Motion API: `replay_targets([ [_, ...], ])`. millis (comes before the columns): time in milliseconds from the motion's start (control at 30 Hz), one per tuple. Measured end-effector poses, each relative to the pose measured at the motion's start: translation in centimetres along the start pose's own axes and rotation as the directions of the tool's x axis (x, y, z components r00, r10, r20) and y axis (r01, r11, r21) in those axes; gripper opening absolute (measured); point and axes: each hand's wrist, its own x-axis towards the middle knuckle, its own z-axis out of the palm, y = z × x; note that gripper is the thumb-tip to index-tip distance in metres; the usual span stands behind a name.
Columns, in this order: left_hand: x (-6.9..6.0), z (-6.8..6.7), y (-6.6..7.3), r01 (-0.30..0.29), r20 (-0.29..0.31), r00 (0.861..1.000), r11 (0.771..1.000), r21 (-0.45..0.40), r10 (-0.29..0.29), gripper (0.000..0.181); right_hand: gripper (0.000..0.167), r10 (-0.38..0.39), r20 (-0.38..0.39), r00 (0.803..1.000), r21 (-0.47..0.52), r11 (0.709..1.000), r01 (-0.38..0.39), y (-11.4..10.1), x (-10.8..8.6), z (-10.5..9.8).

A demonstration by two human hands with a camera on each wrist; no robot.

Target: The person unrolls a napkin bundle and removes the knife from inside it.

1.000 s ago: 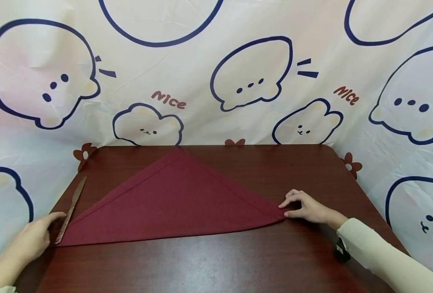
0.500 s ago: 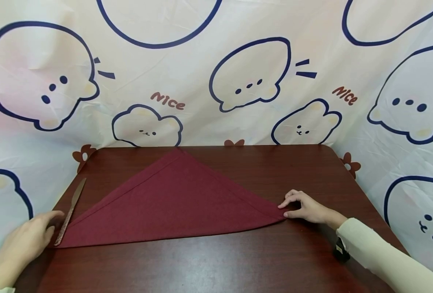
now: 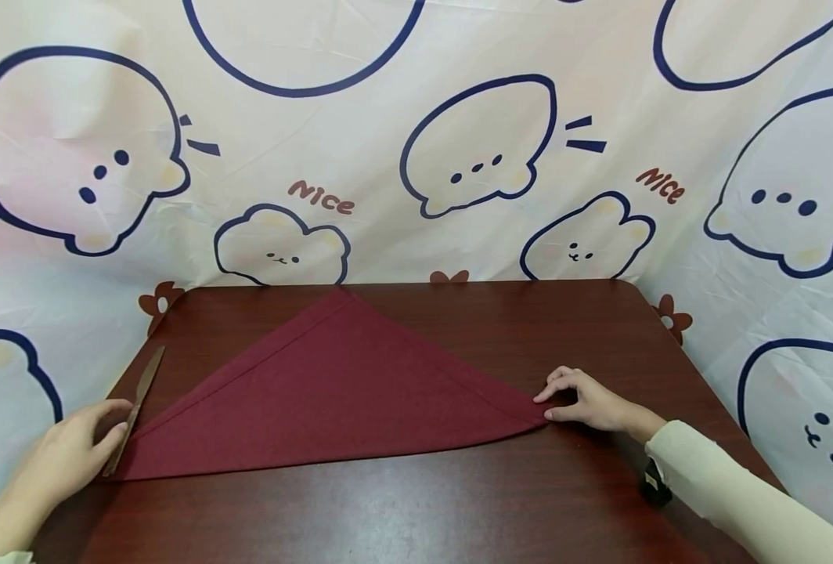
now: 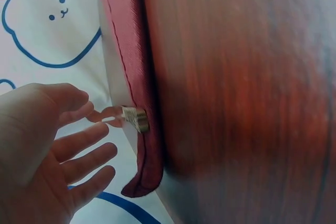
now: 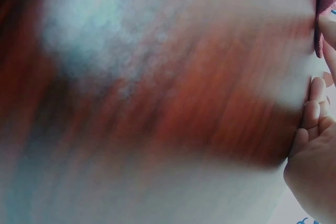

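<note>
A dark red cloth napkin (image 3: 332, 392), folded into a triangle, lies on the table with its point toward the back. Across its left corner rests a table knife (image 3: 150, 374) with a patterned handle (image 4: 137, 119). My left hand (image 3: 71, 450) is at the knife; in the head view the thumb overlaps the handle. In the left wrist view the fingers (image 4: 86, 160) are spread, with the handle beyond the fingertips. My right hand (image 3: 589, 401) pinches the napkin's right corner between thumb and index finger. In the right wrist view only part of that hand (image 5: 315, 135) shows.
The brown wooden table (image 3: 402, 509) has rounded back corners. A pale curtain (image 3: 374, 141) with cartoon drawings hangs close behind it and along both sides. Something small and black (image 3: 654, 484) is under the right sleeve.
My left hand first drew slightly left of the knife, then came back right, its thumb now over the handle. My right hand, the napkin and the knife have stayed in place.
</note>
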Motion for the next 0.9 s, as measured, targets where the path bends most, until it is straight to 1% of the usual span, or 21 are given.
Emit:
replay_targets([
  [233, 0.3, -0.1, 0.7, 0.015, 0.016, 1.0, 0.999, -0.042, -0.014, 0.034, 0.021, -0.012, -0.002, 1.0, 0.003, 1.0, 0.012, 0.0, 0.0, 0.0],
  [400, 0.7, -0.3, 1.2, 0.028, 0.029, 0.999, 0.995, -0.099, -0.025, 0.035, 0.021, -0.009, -0.001, 1.0, -0.002, 1.0, 0.009, 0.0, 0.1, 0.0],
  [533, 1.2, -0.7, 1.6, 0.05, 0.069, 0.997, 0.99, -0.135, -0.041, 0.038, 0.021, 0.001, 0.003, 1.0, -0.011, 1.0, -0.001, -0.1, 0.0, -0.1],
  [633, 1.5, -0.7, 1.9, 0.066, 0.101, 0.994, 0.987, -0.146, -0.051, 0.04, 0.021, 0.009, 0.004, 1.0, -0.013, 1.0, -0.009, -0.1, 0.0, -0.2],
  [900, 1.9, -0.3, 1.7, 0.088, 0.142, 0.988, 0.979, -0.184, -0.062, 0.043, 0.022, 0.021, 0.015, 1.0, -0.008, 1.0, -0.021, 0.0, 0.0, -0.1],
])
